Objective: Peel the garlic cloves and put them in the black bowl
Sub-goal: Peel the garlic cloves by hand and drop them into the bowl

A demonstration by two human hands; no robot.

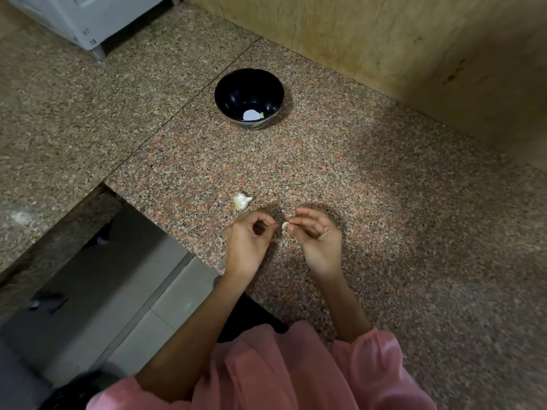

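The black bowl [249,97] stands on the granite counter [355,202], far ahead of my hands, with a pale garlic clove [261,115] lying at its bottom beside a bright reflection. My right hand [318,235] pinches a small whitish garlic clove [285,225] between thumb and fingertips. Just to its left, my left hand [247,241] has thumb and forefinger pinched together; what it holds is too small to see. An unpeeled piece of garlic [241,200] in white papery skin lies on the counter just beyond my left hand.
A wooden panel wall [414,39] runs along the back right. The counter's left edge drops off to a tiled floor [142,291]. A white appliance [88,19] stands at the far left corner.
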